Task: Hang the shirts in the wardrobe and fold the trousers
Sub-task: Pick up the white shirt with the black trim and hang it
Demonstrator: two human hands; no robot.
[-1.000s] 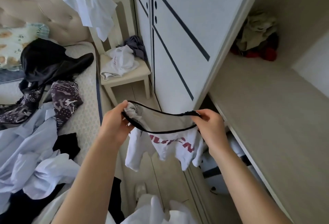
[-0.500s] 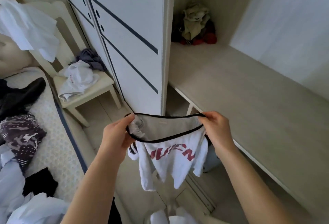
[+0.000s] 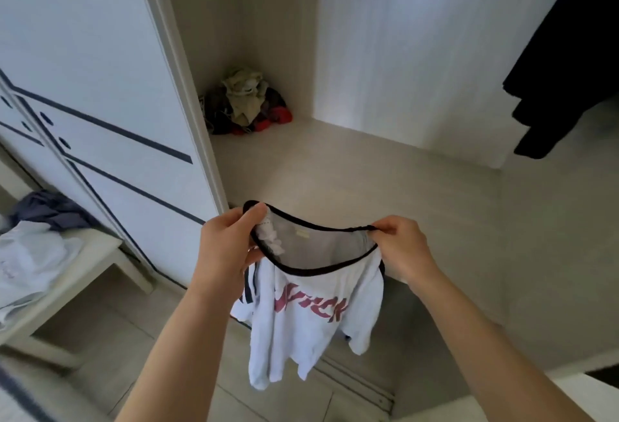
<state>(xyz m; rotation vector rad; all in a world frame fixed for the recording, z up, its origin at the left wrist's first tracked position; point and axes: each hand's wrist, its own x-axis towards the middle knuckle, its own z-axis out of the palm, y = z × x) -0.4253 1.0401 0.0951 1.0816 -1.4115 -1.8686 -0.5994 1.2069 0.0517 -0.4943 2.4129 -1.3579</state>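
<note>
the white shirt [image 3: 311, 317] hangs in mid-air at lower centre of the frame, in front of the open wardrobe [image 3: 368, 173]. it is held only by its black-edged neck opening [image 3: 315, 266]. the left hand [image 3: 227, 250] pinches the left end of that opening, thumb on top and fingers curled under, with some bunched cloth caught in the grip. the right hand [image 3: 405, 254] pinches the right end between thumb and fingertips. both grips are narrow and closed on the trim, and the neck is stretched wide between them.

the relation that matters is this: the stretched neck runs left to right across the frame, level between the two hands, and the body of the shirt drops straight down from it toward the bottom edge, red lettering facing the camera. the hands are about equally far from the wardrobe.

a dark garment [image 3: 562, 79] hangs at the upper right, so the rail is probably above the frame on that side, nearer the right hand. no hanger shows, and neither hand is free. by my reading, the next move has to go up and to the right, after a hanger goes through that open neck.

a pile of clothes [image 3: 248, 103] sits in the wardrobe's back corner, upper centre. a chair [image 3: 83, 274] with more clothes is at the left edge.
</note>
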